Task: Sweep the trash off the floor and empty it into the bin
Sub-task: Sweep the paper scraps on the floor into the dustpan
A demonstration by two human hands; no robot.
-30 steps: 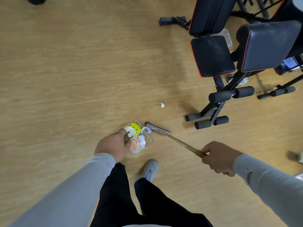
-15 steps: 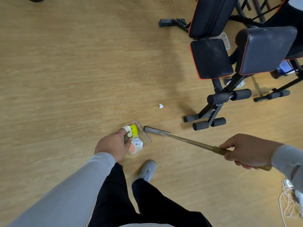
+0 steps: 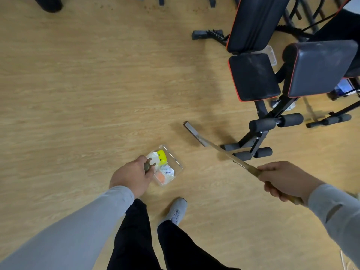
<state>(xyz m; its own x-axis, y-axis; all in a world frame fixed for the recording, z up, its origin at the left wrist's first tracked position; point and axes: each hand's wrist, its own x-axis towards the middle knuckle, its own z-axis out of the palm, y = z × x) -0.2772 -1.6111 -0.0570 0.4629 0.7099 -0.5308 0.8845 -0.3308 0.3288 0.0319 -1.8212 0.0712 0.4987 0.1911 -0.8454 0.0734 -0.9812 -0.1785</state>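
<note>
Floor (image 3: pixel 81 90): wood-grain planks, pale, smooth, with a soft satin sheen. Dustpan (image 3: pixel 176 162): clear, glossy plastic, holding crumpled white paper (image 3: pixel 167 171) and a glossy yellow plastic piece (image 3: pixel 162 155). Broom handle (image 3: pixel 231 157): pale wood, matt; broom head (image 3: pixel 192 132): grey, dull finish, material unclear. Weight benches (image 3: pixel 253 76): black padded vinyl, slightly scuffed and dusty, red piping; frames of matt black metal with black foam rollers (image 3: pixel 291 119). Sleeves (image 3: pixel 78 227): grey, smooth knit cloth. Trousers (image 3: pixel 134 240): black matt cloth. Shoe (image 3: pixel 178 210): grey fabric.

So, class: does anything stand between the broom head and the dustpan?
Nothing visible: only bare floor lies between the broom head and the dustpan. The bench's foot sits right of that path.
</note>
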